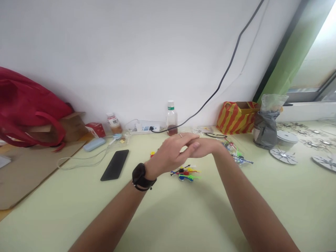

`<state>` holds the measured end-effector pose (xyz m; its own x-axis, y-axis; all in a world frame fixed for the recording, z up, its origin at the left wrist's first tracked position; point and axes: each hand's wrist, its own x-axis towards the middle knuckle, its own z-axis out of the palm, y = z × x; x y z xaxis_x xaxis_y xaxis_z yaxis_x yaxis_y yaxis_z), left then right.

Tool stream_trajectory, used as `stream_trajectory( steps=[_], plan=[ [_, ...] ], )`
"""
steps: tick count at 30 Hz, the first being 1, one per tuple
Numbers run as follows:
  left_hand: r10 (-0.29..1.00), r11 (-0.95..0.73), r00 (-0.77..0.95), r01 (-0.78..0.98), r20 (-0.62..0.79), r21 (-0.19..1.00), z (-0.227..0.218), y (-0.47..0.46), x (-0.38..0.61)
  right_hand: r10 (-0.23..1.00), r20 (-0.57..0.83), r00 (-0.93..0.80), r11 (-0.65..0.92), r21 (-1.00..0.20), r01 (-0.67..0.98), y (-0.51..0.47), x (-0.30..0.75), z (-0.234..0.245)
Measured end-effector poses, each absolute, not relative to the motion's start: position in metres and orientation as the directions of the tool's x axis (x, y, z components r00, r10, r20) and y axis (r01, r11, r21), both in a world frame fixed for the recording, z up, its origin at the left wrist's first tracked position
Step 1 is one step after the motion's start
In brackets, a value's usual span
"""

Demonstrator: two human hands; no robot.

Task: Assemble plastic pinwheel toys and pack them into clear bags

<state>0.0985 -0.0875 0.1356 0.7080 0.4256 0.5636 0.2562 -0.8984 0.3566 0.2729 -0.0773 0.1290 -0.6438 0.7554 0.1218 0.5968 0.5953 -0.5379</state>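
My left hand [170,152], with a black watch [141,176] at its wrist, lies across my right hand [206,146] above the table. Its fingers are stretched out and its thumb is apart from them; it touches the back of the right hand. The right hand bends inward at the wrist, and its fingers are hidden behind the left. Below both hands lies a small pile of coloured plastic pointers [186,174] in blue, red, yellow, green and black. A small red and yellow piece [152,154] shows partly behind the left hand.
A black phone [114,165] lies left on the pale table [162,217]. A bottle [172,119] and a power strip [148,127] stand by the wall. Bagged plastic parts [237,155], a striped bag [236,117] and slotted discs [283,156] are on the right; a red bag [28,101] at left.
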Motion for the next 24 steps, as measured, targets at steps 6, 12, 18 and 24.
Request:
stream_trajectory(
  steps=[6,12,18,24],
  plan=[
    [0.561,-0.824,0.652,0.376,0.510,0.425,0.143,-0.042,0.067,0.811,0.280,-0.513,0.479,-0.821,0.311,-0.063,0.315,0.130],
    [0.645,-0.741,0.719,0.508,0.259,0.438,0.126,0.005,0.029,0.959,0.284,0.005,0.153,-0.529,0.835,-0.016,0.330,0.047],
    [0.663,-0.706,0.733,0.544,0.152,0.453,0.105,0.024,0.020,0.990,0.138,0.012,0.039,-0.361,0.932,-0.009,0.299,0.004],
    [0.657,-0.693,0.742,0.522,0.136,0.497,0.099,0.022,0.022,0.999,0.046,0.019,-0.003,-0.337,0.942,-0.010,0.300,0.033]
  ],
)
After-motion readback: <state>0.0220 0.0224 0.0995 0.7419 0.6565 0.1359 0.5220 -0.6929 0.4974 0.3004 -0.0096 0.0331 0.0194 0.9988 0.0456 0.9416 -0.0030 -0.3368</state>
